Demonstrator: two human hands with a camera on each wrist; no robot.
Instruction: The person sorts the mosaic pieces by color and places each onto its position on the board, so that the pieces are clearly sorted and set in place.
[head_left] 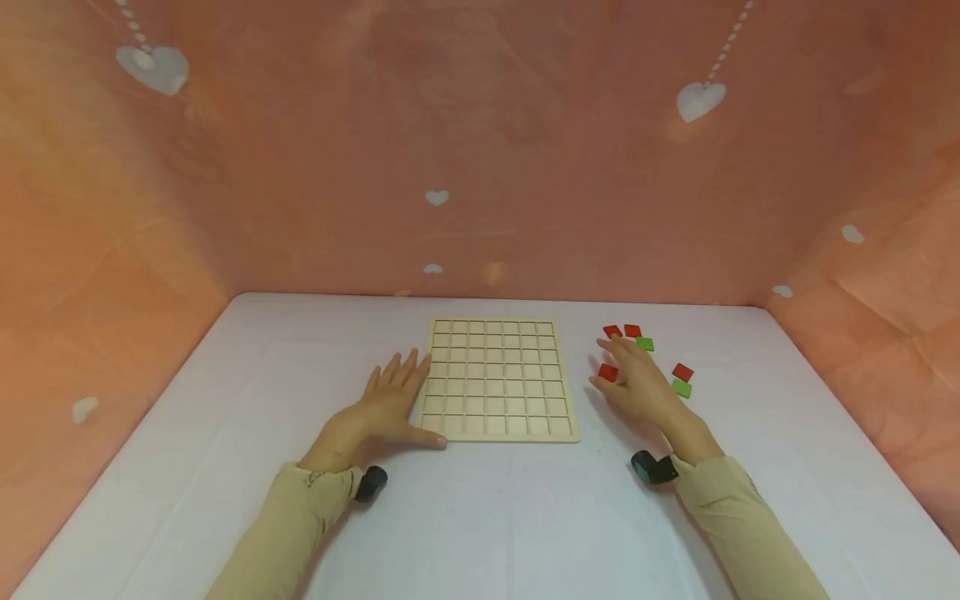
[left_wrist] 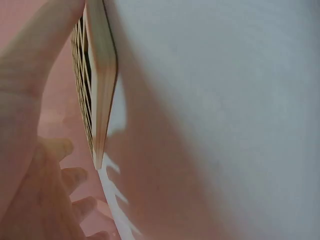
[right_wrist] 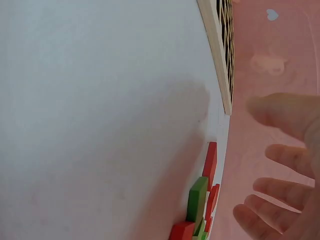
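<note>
While the two hands flank the grid board point(head_left: 498, 387), the head view has that board on the white bench point(head_left: 510, 525), near square in outline, its sides running away from the person and its near edge lying crosswise. At the board's left edge the left hand point(head_left: 382, 411) spreads its fingers, thumb point(head_left: 427, 437) at the near-left corner, its grip released; right of the board the right hand point(head_left: 643, 390), its grip likewise loose, hovers among red tiles point(head_left: 682, 372) and green tiles point(head_left: 681, 388). The left wrist view sets the board edge-on, baring a thick pale side wall point(left_wrist: 103, 90) that the head view barely shows. The right wrist view reveals the tiles' thickness, and spread fingers point(right_wrist: 280, 212) holding nothing.
</note>
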